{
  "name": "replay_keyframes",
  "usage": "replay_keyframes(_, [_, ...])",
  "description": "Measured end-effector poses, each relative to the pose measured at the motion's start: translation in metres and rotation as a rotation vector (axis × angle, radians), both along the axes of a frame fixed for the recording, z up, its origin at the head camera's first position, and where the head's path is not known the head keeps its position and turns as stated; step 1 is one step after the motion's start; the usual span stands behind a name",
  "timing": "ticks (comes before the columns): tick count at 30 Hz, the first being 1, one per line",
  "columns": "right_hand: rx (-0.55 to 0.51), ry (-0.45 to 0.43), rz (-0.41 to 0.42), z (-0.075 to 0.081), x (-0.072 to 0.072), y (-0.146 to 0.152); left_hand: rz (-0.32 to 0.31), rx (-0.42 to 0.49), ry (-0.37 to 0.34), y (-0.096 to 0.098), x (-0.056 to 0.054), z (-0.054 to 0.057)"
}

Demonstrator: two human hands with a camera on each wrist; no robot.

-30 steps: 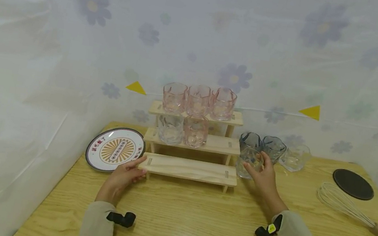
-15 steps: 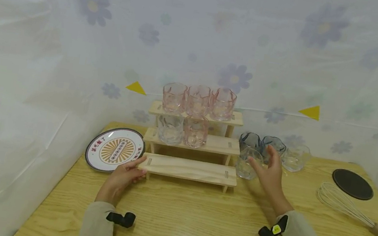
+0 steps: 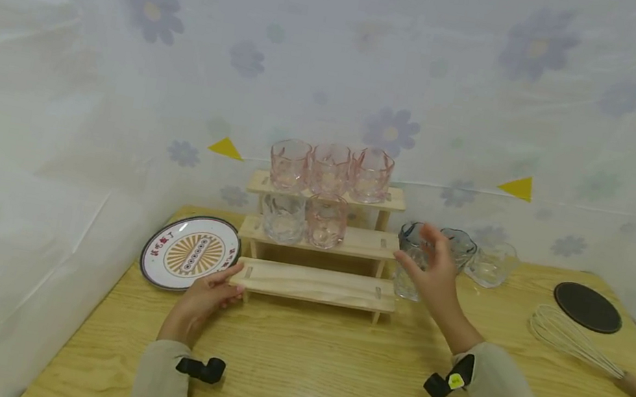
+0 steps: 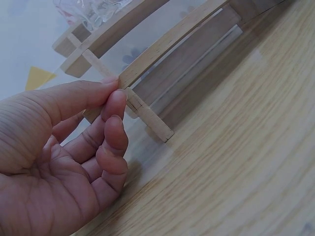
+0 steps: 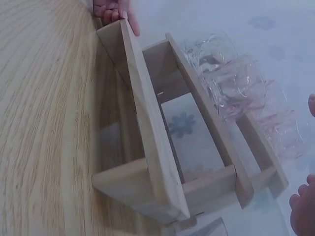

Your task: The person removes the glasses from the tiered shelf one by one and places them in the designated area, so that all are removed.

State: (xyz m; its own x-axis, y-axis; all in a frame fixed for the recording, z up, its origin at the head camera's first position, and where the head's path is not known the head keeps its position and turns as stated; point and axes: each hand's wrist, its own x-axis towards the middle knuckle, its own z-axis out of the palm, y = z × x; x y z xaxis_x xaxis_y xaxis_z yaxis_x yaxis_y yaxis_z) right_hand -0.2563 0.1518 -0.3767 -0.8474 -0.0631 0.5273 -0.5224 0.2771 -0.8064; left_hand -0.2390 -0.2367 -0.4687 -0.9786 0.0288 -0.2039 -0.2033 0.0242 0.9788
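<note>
A three-step wooden shelf rack (image 3: 313, 284) stands on the table. My left hand (image 3: 200, 301) pinches the left end of its lowest board between thumb and fingertips, close up in the left wrist view. My right hand (image 3: 437, 283), thumb and fingers spread apart, is raised off the rack's right end with nothing in its grasp. Partly hidden behind it are a clear glass (image 3: 404, 287) and a blue glass (image 3: 407, 235). Another blue glass (image 3: 461, 248) stands just beyond. Three pink glasses (image 3: 330, 171) line the top board; a clear glass (image 3: 282, 220) and a pink glass (image 3: 326, 224) share the middle one.
Farther right stands one more clear glass (image 3: 493, 266). A black round mat (image 3: 588, 307) and a whisk (image 3: 576, 342) with a wooden handle lie at the table's right. To the left, a patterned plate (image 3: 164, 264) sits beside the rack. Flowered sheeting (image 3: 339, 63) hangs behind.
My right hand has let go of the front clear glass, drawn back, then moved up and left over it toward the rear blue glass. The left hand keeps its place on the rack.
</note>
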Motion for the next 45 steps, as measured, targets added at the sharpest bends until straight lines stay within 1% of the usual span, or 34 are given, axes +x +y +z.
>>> replay_keyframes(7, [-0.023, -0.017, 0.118, 0.014, -0.004, -0.030, 0.000, -0.002, -0.004, -0.001, 0.001, 0.002])
replay_keyframes(10, [-0.011, -0.033, 0.134, 0.017, -0.009, -0.042, -0.001, -0.003, -0.004, -0.001, 0.001, 0.002])
replay_keyframes(12, [-0.002, -0.040, 0.131, 0.014, -0.017, -0.048, -0.008, -0.007, 0.002, -0.001, 0.002, 0.003])
replay_keyframes(18, [0.013, -0.058, 0.114, -0.008, -0.049, -0.062, -0.009, -0.005, 0.000, -0.001, 0.002, 0.004])
replay_keyframes(22, [0.014, -0.059, 0.122, -0.010, -0.059, -0.074, -0.004, -0.009, -0.007, -0.001, 0.001, 0.002])
replay_keyframes(31, [-0.006, -0.044, 0.146, -0.010, -0.067, -0.096, -0.001, -0.004, -0.012, 0.000, 0.001, 0.001])
replay_keyframes(36, [0.019, -0.022, 0.111, -0.011, -0.070, -0.105, 0.003, -0.025, -0.015, 0.001, 0.001, 0.002])
replay_keyframes(37, [0.016, -0.015, 0.107, -0.012, -0.070, -0.107, 0.006, -0.027, -0.016, 0.001, 0.001, 0.003])
replay_keyframes(38, [0.010, -0.023, 0.105, -0.009, -0.068, -0.109, 0.007, -0.027, -0.016, 0.001, 0.001, 0.003])
replay_keyframes(44, [-0.029, -0.043, 0.103, -0.010, -0.068, -0.114, 0.009, -0.021, -0.015, 0.000, 0.001, 0.003])
replay_keyframes(45, [-0.027, -0.031, 0.098, -0.014, -0.071, -0.114, 0.009, -0.022, -0.014, 0.000, 0.001, 0.003])
